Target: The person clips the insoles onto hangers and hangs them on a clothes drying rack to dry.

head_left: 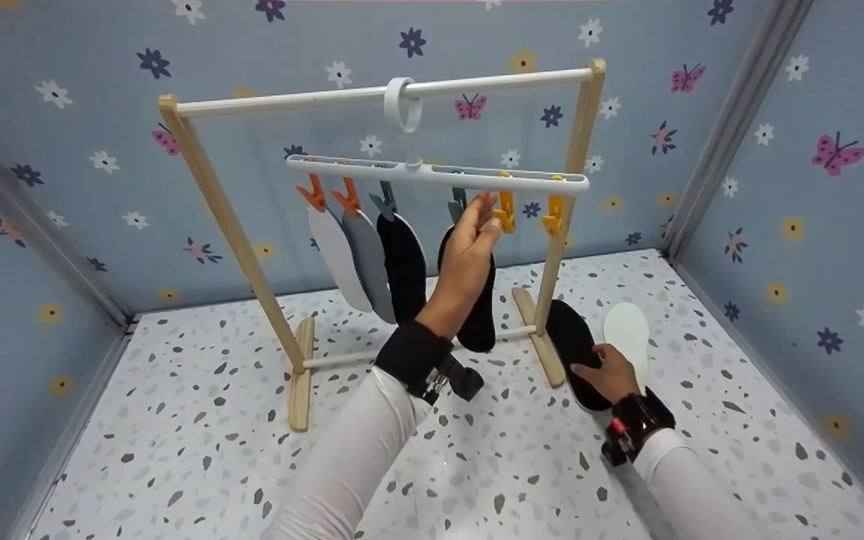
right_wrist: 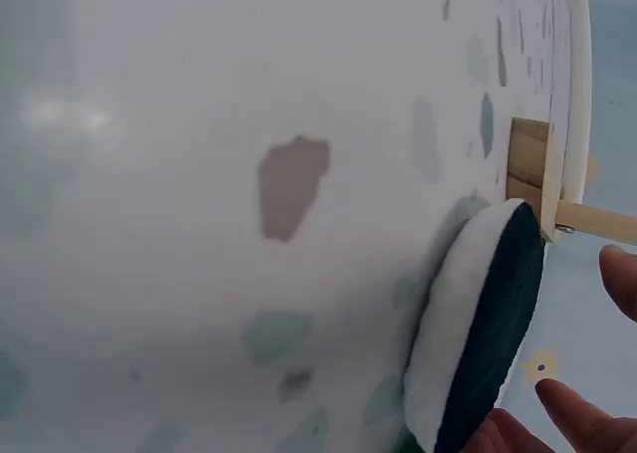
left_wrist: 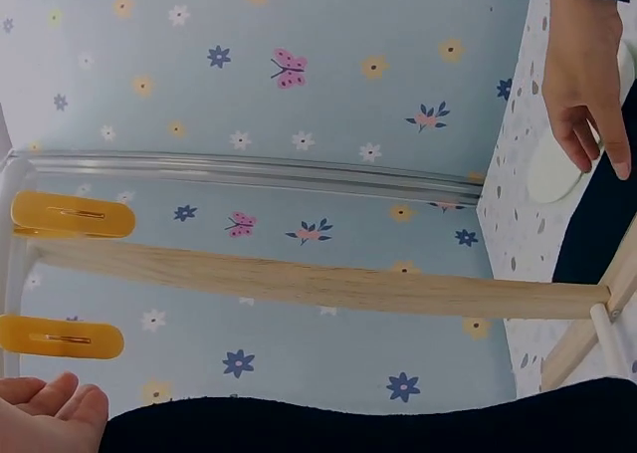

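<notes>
My left hand is raised below the white hanger, its fingertips between a dark green clip and a yellow clip. Beside its wrist a black insole hangs from that green clip. In the left wrist view, the fingers lie just below a yellow clip, apart from it. My right hand is over another black insole on the floor, thumb and fingers spread. The right wrist view shows the insole's white underside beside the fingers; their contact is partly hidden.
A white insole lies right of the black one. On the hanger's left, orange clips and a green clip hold a white, a grey and a black insole. A wooden rack carries the hanger. Patterned walls enclose the speckled floor.
</notes>
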### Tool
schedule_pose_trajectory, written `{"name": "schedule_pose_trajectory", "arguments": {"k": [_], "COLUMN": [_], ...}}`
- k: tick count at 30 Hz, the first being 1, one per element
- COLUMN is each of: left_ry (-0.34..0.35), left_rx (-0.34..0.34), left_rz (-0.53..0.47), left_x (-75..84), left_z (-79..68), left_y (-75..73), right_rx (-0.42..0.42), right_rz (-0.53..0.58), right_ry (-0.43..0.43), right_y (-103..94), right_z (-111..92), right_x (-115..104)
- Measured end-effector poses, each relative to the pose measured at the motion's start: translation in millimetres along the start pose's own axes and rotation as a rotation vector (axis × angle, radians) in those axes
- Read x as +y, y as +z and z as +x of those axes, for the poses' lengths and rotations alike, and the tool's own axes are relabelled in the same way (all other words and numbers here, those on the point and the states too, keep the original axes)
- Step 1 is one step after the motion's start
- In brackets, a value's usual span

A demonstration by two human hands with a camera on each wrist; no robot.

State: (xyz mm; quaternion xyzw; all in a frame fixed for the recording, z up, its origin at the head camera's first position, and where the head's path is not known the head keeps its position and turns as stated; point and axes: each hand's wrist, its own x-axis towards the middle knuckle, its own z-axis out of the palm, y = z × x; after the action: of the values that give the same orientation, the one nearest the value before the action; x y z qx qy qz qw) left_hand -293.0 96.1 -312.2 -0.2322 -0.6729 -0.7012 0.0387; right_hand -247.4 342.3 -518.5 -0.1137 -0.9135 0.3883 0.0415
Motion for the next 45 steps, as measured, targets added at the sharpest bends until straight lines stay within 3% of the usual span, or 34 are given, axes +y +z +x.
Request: {"name": "schedule_pose_trajectory", "arguments": {"k": [6,10,15,20,28,37,41,45], "left_ry": [-0.012,-0.020,-0.021,-0.011,-0.011,0.018,0.019,0.018], "left_rx": [0.002,-0.005,-0.010,0.002,0.001,0.020,0.020,0.020], "left_rz": [-0.146,-0.193,-0.181,-0.154,-0.170,-0.153,-0.147,-0.145], "left_x": [0.7,0.1,-0.8,-1.4,-1.3,-4.7,-5.7,-4.9], "left_z": [5.8,9.3,12.9,13.9,14.3,11.6,12.0,12.8], "left_y": [3.7,4.1,4.1,4.9,7.8,9.3,7.9,6.9], "right_rx": [0.020,0.027,0.084,0.083,0.086,0.058,0.046,0.059], "right_rz": [-0.075,-0.103,-0.128,-0.149,0.021,0.145,0.189,0.321], "right_ry": [-0.029,-0.073,-0.138,-0.116,0.023,0.039,0.092,0.146], "right_y": [-1.2,-0.7,6.4,-2.8,-10.9,-20.9,-22.8,-26.7], "right_z": [1.5,10.5,29.2,19.8,17.0,4.3,1.8,-5.7], "right_x": [3.2,11.4,35.1,17.5,16.2,22.1,28.5,28.2]}}
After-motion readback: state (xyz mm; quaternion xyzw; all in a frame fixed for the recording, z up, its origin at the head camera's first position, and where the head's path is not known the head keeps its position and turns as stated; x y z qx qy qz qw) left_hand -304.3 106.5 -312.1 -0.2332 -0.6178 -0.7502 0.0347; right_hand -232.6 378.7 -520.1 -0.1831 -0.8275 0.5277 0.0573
